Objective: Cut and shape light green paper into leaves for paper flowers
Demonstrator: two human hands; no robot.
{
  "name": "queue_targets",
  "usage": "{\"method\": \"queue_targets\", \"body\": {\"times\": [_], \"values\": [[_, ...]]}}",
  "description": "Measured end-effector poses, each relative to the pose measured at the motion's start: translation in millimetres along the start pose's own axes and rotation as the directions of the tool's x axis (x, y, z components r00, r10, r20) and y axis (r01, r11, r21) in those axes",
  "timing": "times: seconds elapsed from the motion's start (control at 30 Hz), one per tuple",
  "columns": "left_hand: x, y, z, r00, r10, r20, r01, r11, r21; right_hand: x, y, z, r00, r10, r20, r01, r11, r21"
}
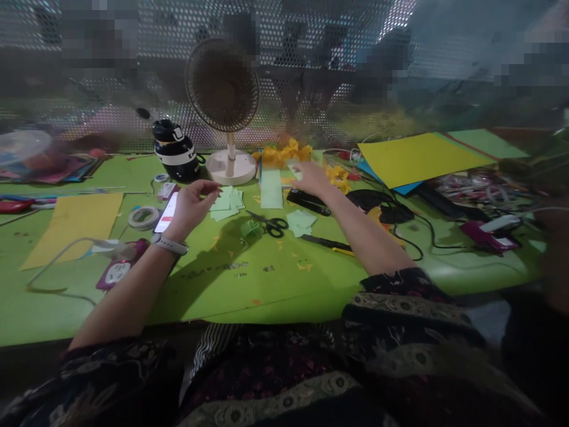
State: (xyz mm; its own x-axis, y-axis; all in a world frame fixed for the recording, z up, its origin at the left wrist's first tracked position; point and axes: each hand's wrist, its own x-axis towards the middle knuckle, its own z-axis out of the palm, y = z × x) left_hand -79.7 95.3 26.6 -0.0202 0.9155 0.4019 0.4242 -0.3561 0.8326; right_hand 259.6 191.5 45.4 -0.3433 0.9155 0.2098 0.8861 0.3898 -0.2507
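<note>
My left hand [193,206] is over the left part of the green table, beside a stack of pale green paper pieces [227,202]; its fingers are curled loosely and I see nothing held. A lit phone [166,214] lies partly behind that wrist. Farther forward, my right hand [309,178] is closed on a small pale green paper [294,168], near yellow paper flowers [288,154]. Below it lies a black stapler [308,201]. Black scissors [271,225], a pale green strip [271,190] and more green pieces [301,223] rest between the arms.
A white fan [231,167] and a dark bottle [178,155] stand at the back. Yellow sheets [418,157] lie at the right, an orange-yellow sheet [75,225] at the left. Tape [143,217], a cutter [328,244], cables and power sockets [117,273] lie around.
</note>
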Motion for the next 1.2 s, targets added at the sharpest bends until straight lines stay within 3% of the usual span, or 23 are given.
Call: {"method": "queue_targets", "body": {"times": [0.03, 0.1, 0.17, 0.23, 0.4, 0.53, 0.63, 0.7, 0.73, 0.8, 0.87, 0.93, 1.07, 1.2], "values": [[-1, 0, 0.6, 1.000, 0.004, 0.005, -0.004, 1.000, -0.005, 1, -14, 2, 0.988, -0.089, 0.128, 0.094, 0.995, -0.033], [-2, 1, 1.8, 1.000, 0.000, 0.022, 0.000, 1.000, -0.009, 3, -41, 6, 0.910, -0.181, 0.373, 0.223, 0.972, -0.074], [-4, 3, 2.8, 0.999, -0.017, 0.042, 0.017, 1.000, -0.007, 3, -62, 11, 0.867, -0.148, 0.476, 0.263, 0.946, -0.186], [-5, 5, 3.8, 0.998, -0.027, 0.064, 0.027, 1.000, -0.001, 3, -75, 16, 0.869, -0.123, 0.480, 0.282, 0.919, -0.275], [-5, 5, 5.4, 0.996, -0.021, 0.082, 0.022, 1.000, -0.012, 1, -79, 27, 0.918, -0.088, 0.387, 0.226, 0.917, -0.327], [-6, 6, 6.6, 0.994, -0.066, 0.089, 0.071, 0.996, -0.056, 3, -67, 21, 0.973, 0.026, 0.229, 0.057, 0.936, -0.346], [-8, 13, 9.3, 0.972, -0.183, 0.150, 0.212, 0.956, -0.204, 3, -62, 2, 0.990, 0.140, 0.003, -0.132, 0.941, -0.311], [-10, 21, 12.1, 0.923, -0.288, 0.257, 0.364, 0.871, -0.330, -6, -70, -11, 0.958, 0.163, -0.235, -0.203, 0.967, -0.157], [-12, 24, 13.6, 0.887, -0.329, 0.325, 0.441, 0.812, -0.382, -14, -77, -16, 0.943, 0.132, -0.306, -0.168, 0.981, -0.093], [-13, 30, 16.6, 0.824, -0.352, 0.445, 0.549, 0.693, -0.468, -39, -99, -19, 0.929, -0.066, -0.365, 0.053, 0.998, -0.045], [-15, 33, 19.6, 0.800, -0.318, 0.508, 0.585, 0.604, -0.542, -70, -124, -12, 0.901, -0.332, -0.280, 0.328, 0.943, -0.062], [-16, 33, 22.6, 0.817, -0.292, 0.497, 0.566, 0.571, -0.594, -99, -145, 1, 0.843, -0.511, -0.169, 0.500, 0.859, -0.108], [-25, 32, 27.7, 0.839, -0.353, 0.415, 0.541, 0.622, -0.566, -126, -157, 23, 0.751, -0.647, -0.136, 0.637, 0.763, -0.110], [-44, 40, 27.6, 0.806, -0.259, 0.533, 0.535, 0.703, -0.468, -122, -145, 21, 0.785, -0.544, -0.296, 0.576, 0.817, 0.028]]}}
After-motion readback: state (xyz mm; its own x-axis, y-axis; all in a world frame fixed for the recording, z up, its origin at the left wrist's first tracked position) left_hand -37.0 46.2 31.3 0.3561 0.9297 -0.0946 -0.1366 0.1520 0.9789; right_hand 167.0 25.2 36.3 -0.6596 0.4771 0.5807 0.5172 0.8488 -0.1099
